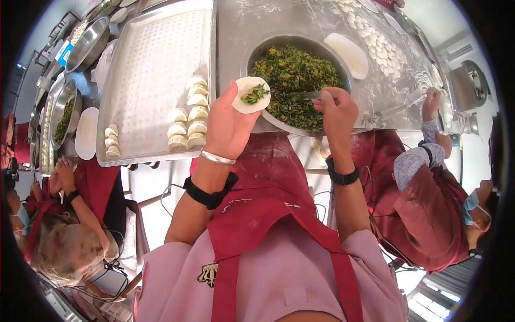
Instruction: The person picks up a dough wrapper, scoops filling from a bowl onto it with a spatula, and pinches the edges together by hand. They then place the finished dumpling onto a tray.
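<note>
My left hand holds a round dumpling wrapper on its fingers, the thumb at its edge. A small heap of chopped green filling lies on the wrapper. My right hand is closed round a thin, flat tool, perhaps a spatula or spoon; its far end is in the filling and hard to make out. That tool is over a large metal bowl of chopped green and yellow filling. Left of my left hand, several folded dumplings stand in rows on a perforated metal tray.
A white oval scraper or plate lies beside the bowl. Many small dough pieces are spread on the floured metal table. At the right a co-worker's hand is over the table; other people and another filling bowl are at the left.
</note>
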### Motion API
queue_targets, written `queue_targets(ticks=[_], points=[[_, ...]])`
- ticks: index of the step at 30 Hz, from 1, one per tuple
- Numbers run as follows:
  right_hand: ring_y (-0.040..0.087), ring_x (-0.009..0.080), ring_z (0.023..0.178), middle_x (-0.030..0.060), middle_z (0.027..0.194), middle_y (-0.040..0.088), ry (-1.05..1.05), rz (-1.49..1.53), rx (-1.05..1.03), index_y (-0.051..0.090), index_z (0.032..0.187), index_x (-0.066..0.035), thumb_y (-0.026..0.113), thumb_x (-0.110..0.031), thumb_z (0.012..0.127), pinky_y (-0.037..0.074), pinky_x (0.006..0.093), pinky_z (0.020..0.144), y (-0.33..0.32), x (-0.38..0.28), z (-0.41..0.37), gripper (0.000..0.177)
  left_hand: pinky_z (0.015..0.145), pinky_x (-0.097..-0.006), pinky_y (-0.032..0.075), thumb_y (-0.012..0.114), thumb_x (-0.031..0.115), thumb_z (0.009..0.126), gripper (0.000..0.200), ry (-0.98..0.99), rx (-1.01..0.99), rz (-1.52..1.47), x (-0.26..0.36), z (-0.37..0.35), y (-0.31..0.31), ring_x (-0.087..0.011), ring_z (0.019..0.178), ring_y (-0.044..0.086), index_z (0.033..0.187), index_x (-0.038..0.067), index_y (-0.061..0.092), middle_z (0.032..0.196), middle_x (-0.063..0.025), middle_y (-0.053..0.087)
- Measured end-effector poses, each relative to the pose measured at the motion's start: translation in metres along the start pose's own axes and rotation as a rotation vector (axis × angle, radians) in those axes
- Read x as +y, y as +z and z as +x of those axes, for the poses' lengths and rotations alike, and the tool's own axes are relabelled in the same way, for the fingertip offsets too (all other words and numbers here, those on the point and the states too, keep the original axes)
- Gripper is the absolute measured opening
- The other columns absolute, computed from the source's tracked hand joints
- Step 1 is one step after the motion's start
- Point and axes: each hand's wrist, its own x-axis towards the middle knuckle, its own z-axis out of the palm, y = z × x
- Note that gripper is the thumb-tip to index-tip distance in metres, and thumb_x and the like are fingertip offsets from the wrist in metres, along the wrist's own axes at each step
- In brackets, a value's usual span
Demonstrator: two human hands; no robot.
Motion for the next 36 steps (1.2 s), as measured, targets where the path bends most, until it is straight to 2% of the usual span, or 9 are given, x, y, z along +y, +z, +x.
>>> queue_targets(ticks=[4,13,22,25,28,31,34,35,36], points=[[0.073,0.0215,0.071,0.0178,0.088,0.070,0.112,0.152,-0.047,0.063,0.099,0.010,0.061,-0.006,0.093,0.060,0.0289,0.060,0.017,0.014,0.007,0.017,0.109,-0.0446,0.043,0.040,0.023,0.108,0.036,0.043,0.043,0.049,0.003,-0.005,-0.001,-0.0284,0.122,0.054,0.129,-0.005,0.047,0.129,-0.0165,0.056],[0.073,0.0295,0.078,0.0208,0.092,0.067,0.357,0.444,-0.044,0.056,0.109,0.011,0.060,-0.005,0.095,0.064,0.0348,0.068,0.011,0.002,0.011,0.021,0.105,-0.0447,0.045,0.043,0.024,0.107,0.035,0.083,0.054,0.081,0.007,-0.003,-0.008,-0.0280,0.120,0.056,0.127,-0.004,0.049,0.127,-0.0159,0.057],[0.073,0.0314,0.082,0.0226,0.095,0.068,0.319,0.599,-0.048,0.056,0.110,0.010,0.061,-0.004,0.095,0.064,0.0351,0.072,-0.006,-0.007,0.009,0.021,0.112,-0.0456,0.040,0.040,0.026,0.108,0.042,0.036,0.019,0.091,0.003,0.001,-0.004,-0.0310,0.127,0.051,0.133,-0.007,0.044,0.133,-0.0190,0.054],[0.074,0.0315,0.081,0.0229,0.095,0.069,0.231,0.556,-0.027,0.058,0.110,0.011,0.061,-0.006,0.096,0.064,0.0342,0.073,-0.005,-0.023,0.000,0.022,0.114,-0.0453,0.038,0.038,0.029,0.109,0.045,-0.016,-0.033,0.085,-0.004,0.004,0.003,-0.0312,0.129,0.050,0.135,-0.008,0.043,0.134,-0.0192,0.054],[0.074,0.0271,0.083,0.0189,0.098,0.071,0.020,0.390,-0.045,0.063,0.109,0.008,0.062,-0.004,0.096,0.062,0.0329,0.075,0.002,-0.043,-0.021,0.018,0.113,-0.0445,0.038,0.036,0.030,0.109,0.045,-0.045,-0.089,0.058,-0.012,0.009,0.010,-0.0297,0.127,0.051,0.134,-0.006,0.045,0.132,-0.0174,0.056],[0.073,0.0262,0.085,0.0155,0.099,0.073,-0.367,-0.039,-0.118,0.068,0.104,0.003,0.064,0.000,0.092,0.059,0.0330,0.077,0.005,-0.040,-0.043,0.013,0.107,-0.0430,0.043,0.042,0.028,0.108,0.035,-0.053,-0.106,0.040,-0.016,0.017,0.009,-0.0261,0.118,0.056,0.126,-0.001,0.050,0.123,-0.0130,0.059],[0.072,0.0282,0.088,0.0145,0.098,0.073,-0.883,-0.318,-0.159,0.071,0.100,-0.001,0.066,0.004,0.088,0.058,0.0337,0.078,0.007,-0.034,-0.052,0.015,0.102,-0.0422,0.046,0.044,0.028,0.107,0.031,-0.060,-0.084,0.039,-0.015,0.022,0.012,-0.0245,0.111,0.058,0.121,0.002,0.053,0.117,-0.0108,0.061],[0.071,0.0338,0.089,0.0175,0.097,0.072,-0.883,-0.257,-0.174,0.071,0.101,-0.001,0.067,0.004,0.085,0.058,0.0345,0.080,0.009,-0.031,-0.054,0.017,0.101,-0.0421,0.046,0.044,0.029,0.107,0.031,-0.066,-0.076,0.041,-0.014,0.022,0.014,-0.0244,0.110,0.059,0.120,0.003,0.053,0.116,-0.0107,0.061],[0.072,0.0320,0.089,0.0170,0.098,0.072,-0.841,-0.276,-0.169,0.071,0.102,0.000,0.067,0.004,0.087,0.058,0.0343,0.080,0.006,-0.032,-0.054,0.017,0.101,-0.0424,0.046,0.044,0.029,0.107,0.031,-0.068,-0.066,0.053,-0.015,0.022,0.013,-0.0245,0.111,0.058,0.121,0.003,0.053,0.117,-0.0108,0.061]])
